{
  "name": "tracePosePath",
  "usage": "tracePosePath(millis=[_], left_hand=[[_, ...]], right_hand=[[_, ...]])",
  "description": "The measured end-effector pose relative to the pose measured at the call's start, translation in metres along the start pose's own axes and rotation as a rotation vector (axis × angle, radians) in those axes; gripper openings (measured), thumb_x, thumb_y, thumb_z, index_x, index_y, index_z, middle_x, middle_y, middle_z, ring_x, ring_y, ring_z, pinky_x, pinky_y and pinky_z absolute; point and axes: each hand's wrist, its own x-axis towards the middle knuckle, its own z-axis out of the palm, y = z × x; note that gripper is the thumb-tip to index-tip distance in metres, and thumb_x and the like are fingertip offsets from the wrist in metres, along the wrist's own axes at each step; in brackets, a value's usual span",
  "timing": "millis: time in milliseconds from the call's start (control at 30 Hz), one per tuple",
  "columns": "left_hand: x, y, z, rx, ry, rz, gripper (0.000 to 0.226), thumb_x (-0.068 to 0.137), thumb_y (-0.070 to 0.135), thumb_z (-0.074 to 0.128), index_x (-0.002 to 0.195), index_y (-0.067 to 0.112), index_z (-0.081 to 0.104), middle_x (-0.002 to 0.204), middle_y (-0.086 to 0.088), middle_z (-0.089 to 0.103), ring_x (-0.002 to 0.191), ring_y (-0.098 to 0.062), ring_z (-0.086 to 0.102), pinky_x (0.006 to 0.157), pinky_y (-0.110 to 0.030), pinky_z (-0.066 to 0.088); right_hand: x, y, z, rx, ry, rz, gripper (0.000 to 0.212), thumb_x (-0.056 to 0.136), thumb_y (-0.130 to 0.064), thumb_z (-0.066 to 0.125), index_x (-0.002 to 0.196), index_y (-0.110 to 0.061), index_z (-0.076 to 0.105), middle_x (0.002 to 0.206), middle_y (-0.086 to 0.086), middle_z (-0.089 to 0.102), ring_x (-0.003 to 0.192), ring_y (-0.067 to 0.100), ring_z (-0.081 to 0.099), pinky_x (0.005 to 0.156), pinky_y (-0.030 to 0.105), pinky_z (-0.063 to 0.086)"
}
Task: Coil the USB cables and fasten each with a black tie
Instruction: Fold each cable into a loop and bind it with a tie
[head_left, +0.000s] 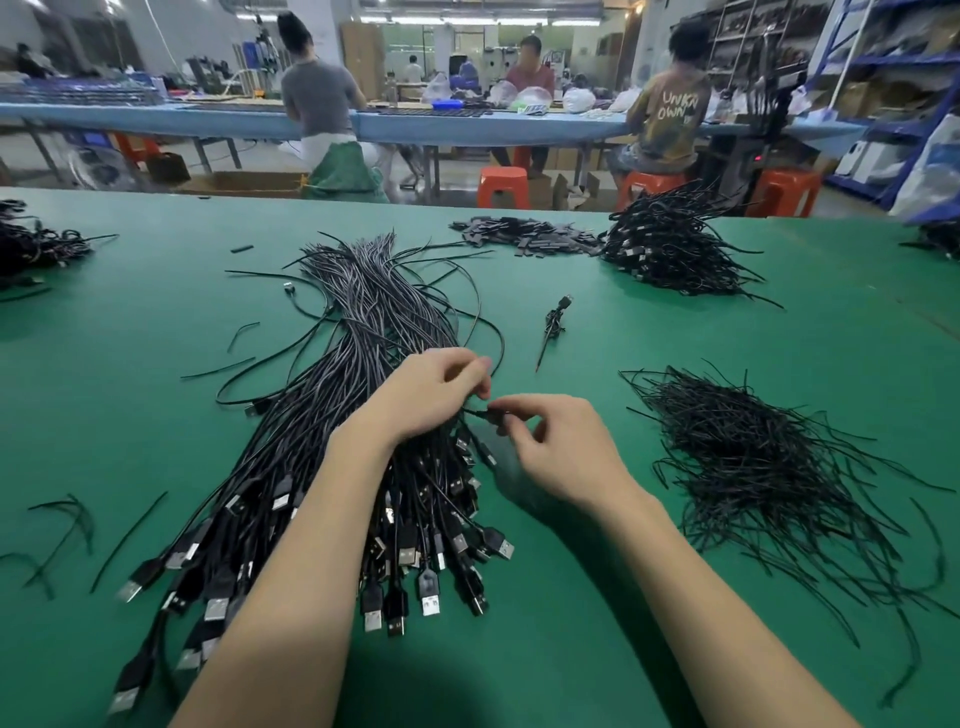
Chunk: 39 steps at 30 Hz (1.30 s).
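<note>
Green worktable (156, 364) under cable bundle (363, 322), workshop benches (467, 130) beyond.

Counts: 2 hands in view, left hand (434, 392) and right hand (558, 447). 1 big bundle of USB cables (363, 395), too many to count. 1 heap of black ties (769, 462) right. 1 coiled-cable pile (670, 244) far right. 1 tied cable (555, 319) alone. 3 orange stools (503, 187). 3 seated workers (318, 98) far side.
</note>
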Motion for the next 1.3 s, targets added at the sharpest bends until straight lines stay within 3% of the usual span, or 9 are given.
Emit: tracePosePath(millis=[200, 367, 567, 767, 867, 933, 1033, 1200, 1300], left_hand=[[-0.002, 0.044, 0.005, -0.021, -0.245, 0.154, 0.042, 0.1, 0.058, 0.04, 0.086, 0.032, 0.07, 0.091, 0.018, 0.074, 0.092, -0.019, 0.065, 0.101, -0.043, 0.045], [0.001, 0.076, 0.029, 0.13, -0.214, 0.262, 0.035, 0.106, 0.034, 0.037, 0.083, 0.026, 0.062, 0.077, 0.014, 0.073, 0.079, 0.001, 0.065, 0.116, -0.035, 0.032], [-0.001, 0.11, 0.036, -0.766, -0.001, 0.186, 0.032, 0.109, 0.032, 0.035, 0.093, 0.012, 0.055, 0.066, -0.001, 0.059, 0.06, -0.017, 0.061, 0.063, -0.029, 0.055], [-0.001, 0.119, 0.04, -1.47, -0.15, -0.074, 0.034, 0.108, 0.038, 0.037, 0.09, 0.014, 0.053, 0.057, 0.008, 0.024, 0.049, -0.009, 0.021, 0.046, -0.019, 0.032], [0.003, 0.104, 0.032, -1.6, -0.142, -0.144, 0.036, 0.109, 0.033, 0.033, 0.083, 0.013, 0.05, 0.059, 0.008, 0.023, 0.052, -0.008, 0.016, 0.047, -0.019, 0.021], [0.005, 0.09, 0.026, -1.743, -0.125, -0.183, 0.037, 0.109, 0.031, 0.031, 0.08, 0.013, 0.047, 0.06, 0.007, 0.024, 0.056, -0.009, 0.013, 0.048, -0.02, 0.018], [0.008, 0.079, 0.026, -1.867, -0.081, -0.229, 0.038, 0.109, 0.027, 0.03, 0.077, 0.014, 0.046, 0.058, 0.007, 0.024, 0.051, -0.009, 0.015, 0.045, -0.02, 0.021], [0.004, 0.075, 0.024, -1.955, -0.175, -0.133, 0.041, 0.108, 0.025, 0.032, 0.073, 0.014, 0.05, 0.055, 0.008, 0.031, 0.047, -0.007, 0.025, 0.044, -0.019, 0.026], [-0.001, 0.076, 0.022, -1.802, -0.439, -0.003, 0.039, 0.107, 0.028, 0.035, 0.073, 0.016, 0.051, 0.052, 0.009, 0.038, 0.045, -0.005, 0.032, 0.044, -0.018, 0.029]], right_hand=[[0.014, 0.002, -0.055, 0.851, 0.007, 0.371, 0.027, 0.09, -0.022, 0.058, 0.074, -0.018, 0.079, 0.067, -0.006, 0.065, 0.05, 0.009, 0.053, 0.045, 0.018, 0.037], [0.014, 0.023, -0.083, 1.036, 0.029, 0.326, 0.032, 0.099, -0.043, 0.053, 0.098, -0.022, 0.078, 0.076, -0.006, 0.068, 0.062, 0.009, 0.061, 0.051, 0.019, 0.044], [0.0, 0.036, -0.077, 0.618, -0.175, 0.168, 0.042, 0.096, 0.003, 0.058, 0.131, -0.02, 0.063, 0.126, 0.0, 0.071, 0.105, 0.018, 0.069, 0.083, 0.03, 0.058], [-0.004, 0.018, -0.062, 0.358, -0.452, 0.008, 0.016, 0.093, -0.031, 0.072, 0.079, -0.035, 0.078, 0.077, -0.024, 0.07, 0.072, -0.011, 0.059, 0.074, 0.016, 0.041], [-0.005, 0.021, -0.074, 0.367, -0.547, 0.033, 0.038, 0.086, -0.055, 0.07, 0.077, -0.02, 0.081, 0.114, -0.012, 0.076, 0.118, -0.003, 0.062, 0.109, 0.027, 0.036], [-0.009, 0.026, -0.087, 0.566, -0.584, 0.083, 0.046, 0.084, -0.058, 0.067, 0.07, -0.014, 0.076, 0.108, 0.01, 0.077, 0.127, 0.022, 0.062, 0.115, 0.034, 0.038], [-0.014, 0.034, -0.109, 0.799, -0.701, 0.109, 0.035, 0.092, -0.044, 0.062, 0.093, -0.013, 0.077, 0.074, 0.018, 0.073, 0.105, 0.043, 0.071, 0.106, 0.04, 0.049], [-0.022, 0.047, -0.125, 0.71, -0.799, 0.259, 0.027, 0.095, -0.032, 0.064, 0.112, -0.013, 0.071, 0.064, 0.006, 0.064, 0.058, 0.022, 0.068, 0.064, 0.034, 0.058], [-0.017, 0.05, -0.111, 0.558, -0.606, 0.394, 0.021, 0.096, -0.024, 0.068, 0.112, -0.01, 0.066, 0.062, 0.0, 0.056, 0.05, 0.014, 0.053, 0.05, 0.024, 0.046]])
